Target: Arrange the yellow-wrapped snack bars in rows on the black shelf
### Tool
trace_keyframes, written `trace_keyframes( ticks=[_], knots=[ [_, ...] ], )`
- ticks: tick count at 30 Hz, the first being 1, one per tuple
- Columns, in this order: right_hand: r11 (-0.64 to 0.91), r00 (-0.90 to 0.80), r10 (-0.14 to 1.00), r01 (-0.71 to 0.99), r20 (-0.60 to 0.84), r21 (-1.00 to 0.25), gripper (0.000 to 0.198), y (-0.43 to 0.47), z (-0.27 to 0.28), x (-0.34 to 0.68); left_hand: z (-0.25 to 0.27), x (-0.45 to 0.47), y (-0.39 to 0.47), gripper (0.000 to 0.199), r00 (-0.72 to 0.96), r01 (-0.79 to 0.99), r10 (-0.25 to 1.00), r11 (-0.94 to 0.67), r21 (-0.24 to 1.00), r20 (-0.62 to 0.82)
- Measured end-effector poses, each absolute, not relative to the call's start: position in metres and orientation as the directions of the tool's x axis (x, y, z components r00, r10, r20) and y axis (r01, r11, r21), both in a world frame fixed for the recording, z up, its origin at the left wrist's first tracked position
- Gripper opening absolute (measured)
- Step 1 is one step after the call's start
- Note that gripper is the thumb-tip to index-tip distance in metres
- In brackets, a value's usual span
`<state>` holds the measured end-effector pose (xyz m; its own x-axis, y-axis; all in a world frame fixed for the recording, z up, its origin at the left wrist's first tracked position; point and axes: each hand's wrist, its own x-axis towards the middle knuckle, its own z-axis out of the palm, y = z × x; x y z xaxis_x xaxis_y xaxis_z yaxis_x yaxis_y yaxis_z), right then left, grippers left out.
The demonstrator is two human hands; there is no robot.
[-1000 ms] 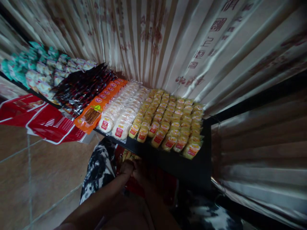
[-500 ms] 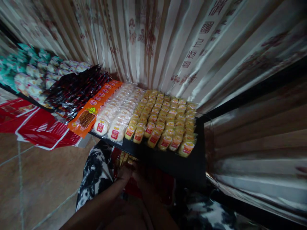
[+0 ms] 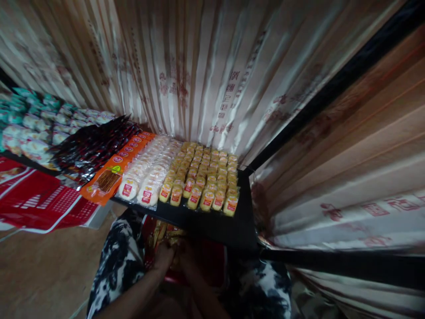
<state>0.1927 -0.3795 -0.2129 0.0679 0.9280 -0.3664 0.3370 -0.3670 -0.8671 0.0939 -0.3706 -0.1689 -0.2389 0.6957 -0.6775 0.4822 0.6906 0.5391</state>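
Observation:
Low at the shelf's front edge, my left hand (image 3: 165, 255) and my right hand (image 3: 185, 255) are close together over a red basket or tray (image 3: 212, 261). Yellowish, elongated pieces or packets (image 3: 160, 233) lie in it, just beyond my left hand; their kind is unclear. The fingers of both hands are dark and blurred, so any grip is hidden. On the black shelf (image 3: 199, 226) above stand rows of small yellow wrapped cakes (image 3: 207, 197). Beside them are rows of white round crackers (image 3: 148, 190) in clear wrappers.
Further left are an orange snack bag (image 3: 106, 181), dark shiny pouches (image 3: 93, 144) and green-and-white packets (image 3: 36, 119). A red bag or box (image 3: 49, 201) sits at lower left. Pleated curtains (image 3: 199, 66) and a dark bar (image 3: 315, 97) border the shelf. Patterned trousers (image 3: 116, 254) cover my legs.
My view has turned to the right, so the shelf goods appear further left and lower. Both hands stay together over the red container, with more of its contents showing.

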Motion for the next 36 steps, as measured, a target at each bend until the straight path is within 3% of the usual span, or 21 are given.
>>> trace_keyframes(
  ticks=[3,6,16,29,36],
  knots=[
    [-0.374,0.06,0.925,0.303,-0.374,-0.876,0.016,-0.385,-0.198,0.202,-0.16,0.099,-0.377,0.028,-0.24,0.488,0.74,0.651,0.581,-0.629],
    [-0.331,0.056,0.943,0.265,-0.329,-0.906,0.022,-0.388,-0.178,0.212,-0.152,0.104,-0.385,0.035,-0.22,0.48,0.812,0.573,0.664,-0.541],
    [-0.216,0.19,0.968,0.317,-0.161,-0.924,0.036,-0.404,-0.12,0.24,-0.092,0.118,-0.394,0.038,-0.048,0.422,0.992,0.129,0.897,-0.12],
    [-0.068,0.37,0.92,0.475,0.129,-0.877,0.038,-0.371,-0.055,0.294,-0.038,0.178,-0.348,0.042,0.103,0.339,0.993,-0.082,0.937,0.05],
    [-0.086,0.425,0.9,0.391,0.097,-0.916,0.048,-0.338,-0.068,0.298,-0.037,0.186,-0.336,0.04,0.118,0.415,0.959,-0.283,0.865,0.257]
  ],
)
